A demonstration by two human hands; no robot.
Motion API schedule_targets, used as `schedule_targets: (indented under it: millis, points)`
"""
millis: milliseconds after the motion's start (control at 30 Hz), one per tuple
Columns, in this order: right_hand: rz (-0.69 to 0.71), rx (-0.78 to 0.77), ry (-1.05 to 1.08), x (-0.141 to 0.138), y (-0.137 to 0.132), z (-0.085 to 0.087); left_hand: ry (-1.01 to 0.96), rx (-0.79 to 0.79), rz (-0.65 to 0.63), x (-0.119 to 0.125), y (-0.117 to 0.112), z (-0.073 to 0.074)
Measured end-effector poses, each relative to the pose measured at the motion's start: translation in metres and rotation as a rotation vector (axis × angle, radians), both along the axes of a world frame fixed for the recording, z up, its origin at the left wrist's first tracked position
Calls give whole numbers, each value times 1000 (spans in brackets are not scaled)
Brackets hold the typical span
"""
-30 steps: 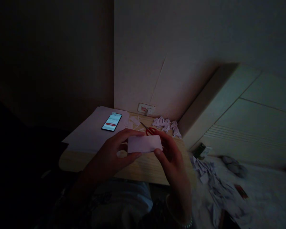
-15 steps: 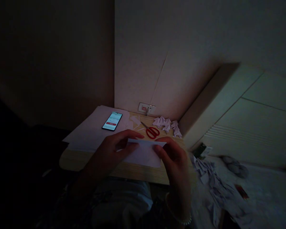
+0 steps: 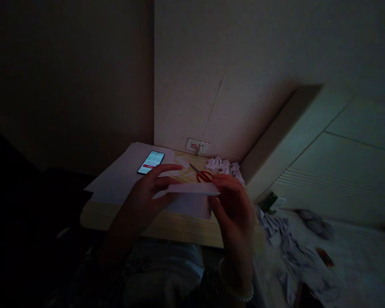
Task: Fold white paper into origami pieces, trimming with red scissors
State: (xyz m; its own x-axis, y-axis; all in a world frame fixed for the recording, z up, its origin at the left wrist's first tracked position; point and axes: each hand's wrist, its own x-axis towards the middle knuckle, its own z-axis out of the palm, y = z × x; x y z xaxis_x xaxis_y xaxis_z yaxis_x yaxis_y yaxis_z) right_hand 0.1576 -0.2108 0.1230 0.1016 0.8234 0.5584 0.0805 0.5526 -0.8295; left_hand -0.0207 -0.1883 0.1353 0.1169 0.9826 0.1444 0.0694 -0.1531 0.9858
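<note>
Fingers (image 3: 227, 183) at 2 ends of folded paper (image 3: 192, 201)

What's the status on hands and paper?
Right hand pinching folded paper. Left hand at its other end, grip unclear. Scissors lie just beyond, partly hidden by right hand.

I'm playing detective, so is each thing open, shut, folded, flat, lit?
Phone: screen lit
Held paper: folded over
Scissors: lying flat, seemingly shut
Loose sheets: flat, under the phone
Paper shapes by the wall: folded
Wall socket: plug seems inserted
Paper heap at right: jumbled, too dim for detail
</note>
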Motion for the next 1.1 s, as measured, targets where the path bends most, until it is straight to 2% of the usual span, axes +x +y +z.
schedule_targets:
  millis: [200, 367, 600, 733, 867, 933, 1033, 1100]
  points:
    - [14, 82, -4, 2, -4, 0, -10, 10, -42, 0, -1, -2]
    - [-15, 123, -22, 0, -8, 1, -39, -3, -10, 1, -1, -3]
    - [-43, 175, -11, -1, -12, 0, -52, 28, -85, 2, -5, 9]
    - [-68, 246, 29, -3, -13, -1, -40, 1, -33, -1, -14, 11]
    - [39, 253, 80, -6, -15, -2, 34, 36, -9, -5, -13, 9]
    - [83, 233, 47, -5, -16, -1, 27, 66, -42, -7, -9, 8]
    - [63, 223, -28, -1, -15, -2, -52, -13, -132, -7, -4, 6]
    - [34, 232, -61, 2, -13, -3, -65, -74, -122, -7, -5, 6]
